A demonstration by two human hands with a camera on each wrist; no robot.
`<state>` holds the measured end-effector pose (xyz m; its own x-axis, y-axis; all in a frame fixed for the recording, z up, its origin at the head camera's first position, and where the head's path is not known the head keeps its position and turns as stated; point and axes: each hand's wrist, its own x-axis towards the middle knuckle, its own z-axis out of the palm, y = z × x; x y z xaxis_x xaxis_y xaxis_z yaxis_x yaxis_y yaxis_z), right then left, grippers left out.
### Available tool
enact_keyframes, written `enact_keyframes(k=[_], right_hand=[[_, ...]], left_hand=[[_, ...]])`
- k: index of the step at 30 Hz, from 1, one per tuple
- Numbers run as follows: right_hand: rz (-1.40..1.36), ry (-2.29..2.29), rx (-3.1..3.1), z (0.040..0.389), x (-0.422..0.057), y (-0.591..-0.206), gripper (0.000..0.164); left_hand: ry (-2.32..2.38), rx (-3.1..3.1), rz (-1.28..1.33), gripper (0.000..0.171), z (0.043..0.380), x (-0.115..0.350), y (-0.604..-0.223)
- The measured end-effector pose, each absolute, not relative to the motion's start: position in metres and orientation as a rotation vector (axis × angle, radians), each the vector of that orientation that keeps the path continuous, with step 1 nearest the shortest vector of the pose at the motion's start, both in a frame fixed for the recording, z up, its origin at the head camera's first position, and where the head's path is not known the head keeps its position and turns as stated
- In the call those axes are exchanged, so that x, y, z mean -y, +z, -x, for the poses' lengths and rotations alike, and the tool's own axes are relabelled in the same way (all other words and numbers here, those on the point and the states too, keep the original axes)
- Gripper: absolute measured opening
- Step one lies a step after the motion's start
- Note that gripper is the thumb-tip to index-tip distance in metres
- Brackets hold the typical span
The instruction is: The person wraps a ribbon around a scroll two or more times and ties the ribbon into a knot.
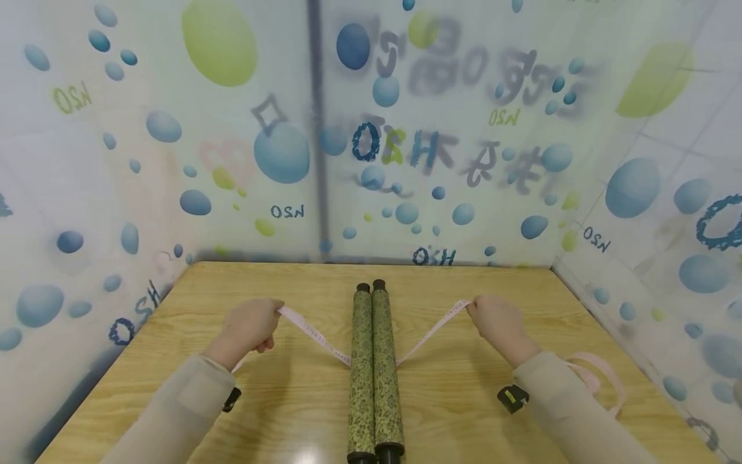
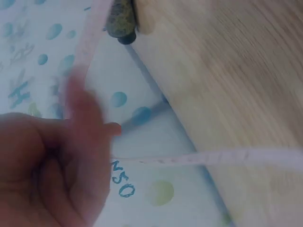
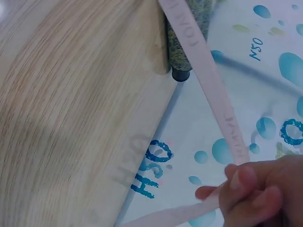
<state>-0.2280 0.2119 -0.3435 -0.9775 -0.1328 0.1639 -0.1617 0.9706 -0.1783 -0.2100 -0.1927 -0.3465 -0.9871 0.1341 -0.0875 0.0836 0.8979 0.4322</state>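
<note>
Two rolled scrolls, a left one [image 1: 362, 374] and a right one [image 1: 386, 374], lie side by side. Both have green patterned covering and black end knobs. A pale pink ribbon [image 1: 315, 336] with printed lettering rises from beside them on both sides; its middle is hidden at the scrolls, so whether it runs underneath cannot be seen. My left hand [image 1: 246, 328] pinches the ribbon on the left, raised off the table. On the right, my right hand [image 1: 501, 328] pinches the other stretch [image 3: 203, 66]. Each wrist view shows loose ribbon trailing from the hand.
The wooden table [image 1: 278, 277] meets a patterned curtain [image 1: 406, 193] at its back and sides. Loose pink ribbon [image 1: 611, 377] curls beside my right forearm. Small black devices, one at the left wrist [image 1: 232, 399] and one at the right [image 1: 513, 398], show by the sleeves.
</note>
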Motion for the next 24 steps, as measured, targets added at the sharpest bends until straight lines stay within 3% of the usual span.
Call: enact_keyframes(k=[6,13,24], right_hand=[[-0.149,0.999,3.002,0.233,-0.206,-0.337,0.04],[-0.29,1.269,2.841,0.233,-0.201,-0.326,0.051],[-0.604,1.495,2.656,0.226,-0.17,-0.284,0.05]], left_hand=[[1.154,-2.783,-0.16,0.041,0.221,0.189,-0.351],[1.466,-2.643,-0.35,0.045,0.223,0.181,-0.336],[1.762,-2.58,-0.448,0.045,0.228,0.151,-0.297]])
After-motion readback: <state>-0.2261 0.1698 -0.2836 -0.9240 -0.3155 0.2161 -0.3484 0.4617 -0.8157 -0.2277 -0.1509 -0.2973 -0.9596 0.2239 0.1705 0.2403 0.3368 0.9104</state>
